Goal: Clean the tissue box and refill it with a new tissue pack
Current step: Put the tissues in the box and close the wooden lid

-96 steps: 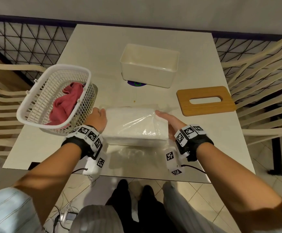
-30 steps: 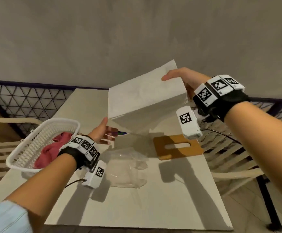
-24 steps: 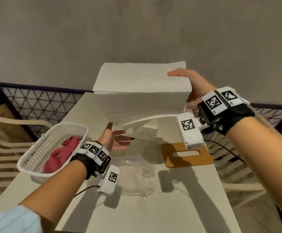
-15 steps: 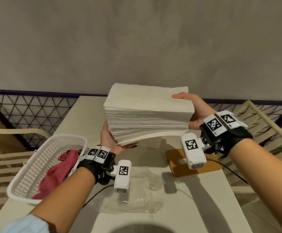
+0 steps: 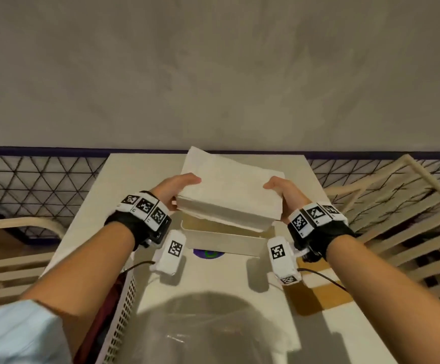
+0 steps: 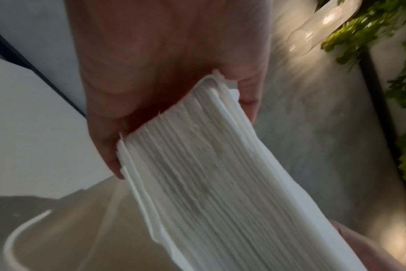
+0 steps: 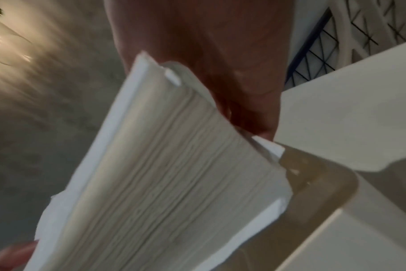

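Grey plaster wall fills the upper half of the head view, and below it the pale surface (image 5: 295, 185) runs back to a dark rail and wire mesh. Half a second ago the tissue stack (image 5: 229, 190) sat up at chest height, well above the surface; now it has come down and forward, bare of its wrapper, and hangs just over the open white tissue box (image 5: 221, 239), its near edge tipped down toward the box mouth. The left hand (image 5: 173, 190) no longer props it from beneath: it grips the left end, thumb on top and fingers (image 6: 109, 155) curled under. The right hand (image 5: 283, 195) grips the right end the same way, thumb over the top sheet. The clear plastic wrapper (image 5: 229, 340) lies crumpled on the near surface under a rounded shadow. The wooden lid (image 5: 318, 290) lies flat to the right, partly hidden by the right wrist camera, and the white basket (image 5: 124, 311) shows at the left edge, closer under the left forearm than before.
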The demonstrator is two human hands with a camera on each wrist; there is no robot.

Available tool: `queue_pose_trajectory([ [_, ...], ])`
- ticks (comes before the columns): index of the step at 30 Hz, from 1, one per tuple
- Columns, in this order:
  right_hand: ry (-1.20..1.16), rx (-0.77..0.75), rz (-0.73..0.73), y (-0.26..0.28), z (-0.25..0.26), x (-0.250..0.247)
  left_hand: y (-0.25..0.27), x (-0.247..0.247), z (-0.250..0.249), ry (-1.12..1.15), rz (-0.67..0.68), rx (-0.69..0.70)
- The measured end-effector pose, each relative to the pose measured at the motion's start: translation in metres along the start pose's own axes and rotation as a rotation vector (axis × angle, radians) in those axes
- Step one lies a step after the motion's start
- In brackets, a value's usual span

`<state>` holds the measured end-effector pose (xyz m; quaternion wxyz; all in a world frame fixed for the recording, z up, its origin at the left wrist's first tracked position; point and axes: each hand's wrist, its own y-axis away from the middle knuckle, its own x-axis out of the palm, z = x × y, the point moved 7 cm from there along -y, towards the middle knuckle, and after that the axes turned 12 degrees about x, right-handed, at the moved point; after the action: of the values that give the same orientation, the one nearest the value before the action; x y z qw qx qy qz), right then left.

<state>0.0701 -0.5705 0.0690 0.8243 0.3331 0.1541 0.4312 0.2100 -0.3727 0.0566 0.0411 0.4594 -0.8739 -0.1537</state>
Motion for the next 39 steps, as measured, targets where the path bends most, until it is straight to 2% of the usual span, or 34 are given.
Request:
queue_pose_trajectory([
  [3,0.049,0.046,-0.06,-0.022,-0.005,0.01,-0.017,-0.001,0.024,-0.094,-0.082,-0.057],
  [7,0.146,0.103,-0.194,-0.043,-0.013,0.004,-0.028,0.008,0.053,-0.192,-0.081,-0.091],
  [14,0.262,0.111,-0.245,-0.056,-0.023,0.004,-0.035,0.013,0.048,-0.426,0.047,-0.138],
  [19,0.396,0.114,-0.317,-0.059,-0.023,0.006,-0.032,0.014,0.043,-0.609,0.014,-0.198],
  [23,0.528,0.081,-0.402,-0.061,-0.024,0.013,-0.034,0.02,0.04,-0.646,-0.033,-0.154],
  [25,0.556,0.075,-0.436,-0.059,-0.028,0.017,-0.034,0.025,0.041,-0.726,-0.014,-0.142],
  [29,0.538,0.127,-0.329,-0.062,-0.051,0.025,-0.032,0.033,0.057,-0.826,0.031,-0.152],
  [31,0.501,0.1,-0.33,-0.065,-0.056,0.023,-0.032,0.033,0.062,-0.836,0.025,-0.13],
  [33,0.512,0.085,-0.339,-0.067,-0.056,0.022,-0.031,0.031,0.062,-0.855,0.008,-0.084],
  [36,0.622,0.06,-0.367,-0.063,-0.049,0.017,-0.024,0.022,0.051,-0.894,-0.049,0.064],
  [38,0.739,-0.034,-0.383,-0.055,-0.041,0.014,-0.018,0.006,0.043,-0.876,-0.121,0.146],
  [39,0.816,-0.105,-0.409,-0.049,-0.037,0.012,-0.016,-0.003,0.044,-0.839,-0.15,0.144],
])
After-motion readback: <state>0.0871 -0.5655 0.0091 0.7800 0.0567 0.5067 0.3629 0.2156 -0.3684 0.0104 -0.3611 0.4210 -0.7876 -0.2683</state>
